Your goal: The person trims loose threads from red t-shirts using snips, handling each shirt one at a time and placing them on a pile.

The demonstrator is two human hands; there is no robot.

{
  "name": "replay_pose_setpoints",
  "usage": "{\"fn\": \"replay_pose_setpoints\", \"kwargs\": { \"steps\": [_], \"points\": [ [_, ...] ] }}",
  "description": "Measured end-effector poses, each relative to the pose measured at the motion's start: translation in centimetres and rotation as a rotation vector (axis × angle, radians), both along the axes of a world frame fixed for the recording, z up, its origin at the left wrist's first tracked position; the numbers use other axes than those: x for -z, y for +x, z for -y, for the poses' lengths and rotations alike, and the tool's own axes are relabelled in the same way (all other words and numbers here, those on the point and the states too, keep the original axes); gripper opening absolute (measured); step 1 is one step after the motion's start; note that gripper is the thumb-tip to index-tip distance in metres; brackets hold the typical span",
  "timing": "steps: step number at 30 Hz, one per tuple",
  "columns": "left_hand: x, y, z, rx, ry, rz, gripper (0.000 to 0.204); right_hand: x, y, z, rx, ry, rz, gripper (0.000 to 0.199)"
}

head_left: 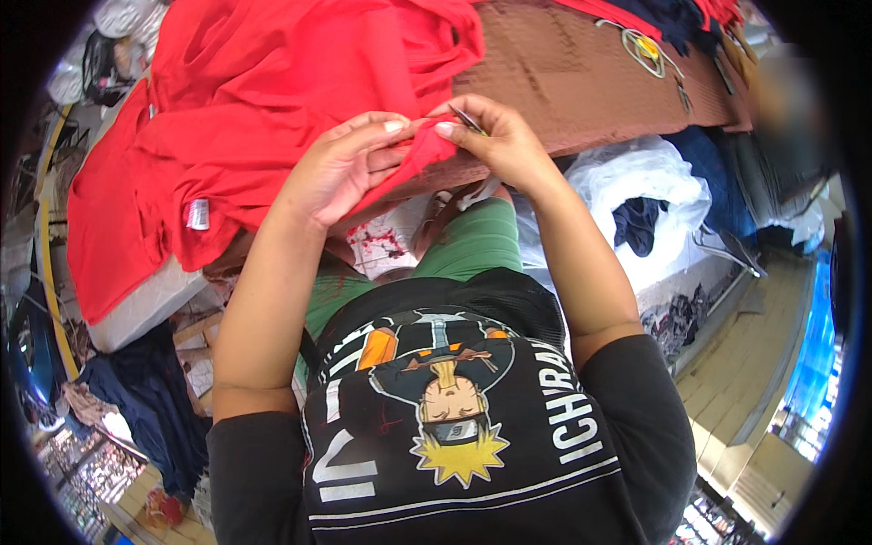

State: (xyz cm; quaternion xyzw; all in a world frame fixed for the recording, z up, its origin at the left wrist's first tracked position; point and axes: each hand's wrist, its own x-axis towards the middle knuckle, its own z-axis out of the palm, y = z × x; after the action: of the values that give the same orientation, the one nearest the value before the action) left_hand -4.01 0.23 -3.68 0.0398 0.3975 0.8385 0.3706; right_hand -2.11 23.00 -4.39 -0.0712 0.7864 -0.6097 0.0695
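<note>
Head view shows your left hand (341,168) and right hand (495,136) pinching a fold of the soft, limp red cotton garment (272,109) draped over the brown table (563,73); it looks light, so grip its edge.

The soft matt red knit cloth garment (272,100) lies in folds, with a small glossy white woven label (197,214). The thin tool (470,119) looks like shiny metal. The bench (563,73) carries a brown, coarse, matt fabric covering. The crinkled white plastic bag (654,182) is thin and slightly glossy.
</note>
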Motion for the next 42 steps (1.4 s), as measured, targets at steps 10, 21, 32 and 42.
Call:
{"fn": "replay_pose_setpoints", "kwargs": {
  "steps": [10, 21, 32, 42],
  "points": [
    [-0.1, -0.2, 0.4, -0.009, 0.111, 0.104, 0.023, -4.0, 3.2, 1.4, 0.136, 0.392, -0.611, 0.025],
    [-3.8, 1.3, 1.2, 0.188, -0.335, -0.530, 0.022, -3.6, 3.0, 2.2, 0.104, 0.471, -0.705, 0.016],
    [-10.0, 2.6, 6.0, -0.047, -0.974, -0.990, 0.019, -5.7, 3.2, -1.5, 0.360, 0.343, -0.686, 0.024],
    [2.8, -5.1, 3.4, -0.511, -1.621, -1.141, 0.033, -6.6, 4.5, -0.6, 0.347, 0.309, -0.607, 0.024]
  ]
}}
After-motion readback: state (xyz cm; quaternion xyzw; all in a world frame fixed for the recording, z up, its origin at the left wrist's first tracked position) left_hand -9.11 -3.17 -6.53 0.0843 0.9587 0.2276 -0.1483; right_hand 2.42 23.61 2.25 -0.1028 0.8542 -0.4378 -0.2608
